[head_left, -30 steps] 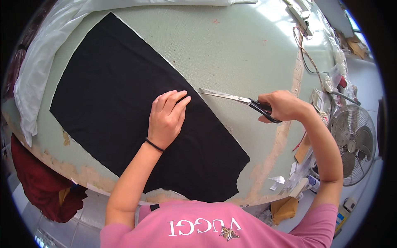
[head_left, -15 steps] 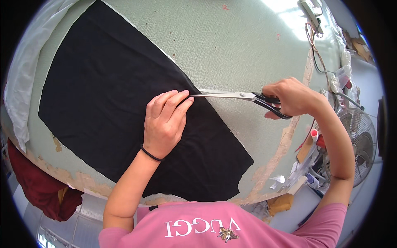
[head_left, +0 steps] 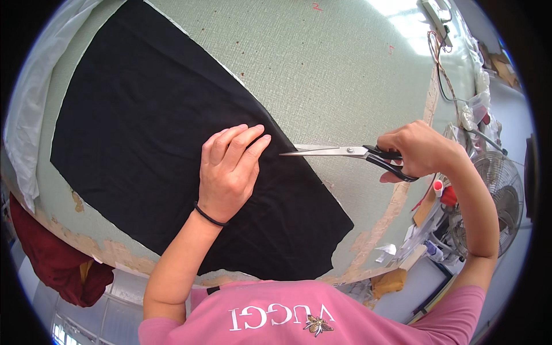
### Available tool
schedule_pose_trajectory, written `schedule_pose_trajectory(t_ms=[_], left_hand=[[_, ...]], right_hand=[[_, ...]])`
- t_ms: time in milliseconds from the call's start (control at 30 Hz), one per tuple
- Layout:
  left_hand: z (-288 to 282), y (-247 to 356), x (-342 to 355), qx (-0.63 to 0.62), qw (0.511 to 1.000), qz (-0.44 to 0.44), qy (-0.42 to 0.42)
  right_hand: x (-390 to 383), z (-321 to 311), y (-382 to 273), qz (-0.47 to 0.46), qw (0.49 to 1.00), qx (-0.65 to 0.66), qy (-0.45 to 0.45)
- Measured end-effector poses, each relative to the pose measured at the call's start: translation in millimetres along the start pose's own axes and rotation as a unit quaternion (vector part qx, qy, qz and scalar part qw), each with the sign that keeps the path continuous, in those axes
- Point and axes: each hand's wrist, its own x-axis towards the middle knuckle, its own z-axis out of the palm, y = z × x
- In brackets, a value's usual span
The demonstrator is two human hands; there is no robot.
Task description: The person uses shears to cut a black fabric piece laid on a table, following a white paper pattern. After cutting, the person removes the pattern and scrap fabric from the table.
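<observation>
A large piece of black fabric [head_left: 144,115] lies flat on the pale green tabletop [head_left: 299,63], its long right edge running down at a slant. My left hand [head_left: 230,167] rests on the cloth near that edge, fingers stretched out and pointing up and right, with nothing in them. To the right, my right hand [head_left: 422,150] grips the black handles of a pair of scissors [head_left: 351,151]. The blades point left and are slightly parted. One blade lies over the fabric; the other goes beneath its edge, where its tip is hidden.
White sheeting [head_left: 40,109] hangs along the table's left side, with dark red cloth [head_left: 57,259] below it. At the right stand a fan [head_left: 494,195] and a clutter of paper scraps. Cables [head_left: 440,75] and a power strip [head_left: 437,23] lie at the upper right.
My right hand has brought the scissors down and to the right along the fabric's edge, so the tip is now farther from my left fingers. My left hand stays in place.
</observation>
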Motion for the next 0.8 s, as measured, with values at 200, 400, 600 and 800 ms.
schedule_pose_trajectory(t_ms=[200,400,600,800], left_hand=[[1,0,0,0.005,1.000,0.007,0.007],[2,0,1,0.007,1.000,0.007,0.013],[1,0,1,0.009,1.000,0.006,0.000],[0,0,1,0.009,1.000,0.002,-0.006]], right_hand=[[12,-2,1,-0.009,0.999,0.016,0.027],[21,-15,1,0.008,0.999,0.007,0.033],[21,-22,8,0.026,1.000,0.010,0.010],[24,-31,8,0.035,0.999,-0.015,0.003]])
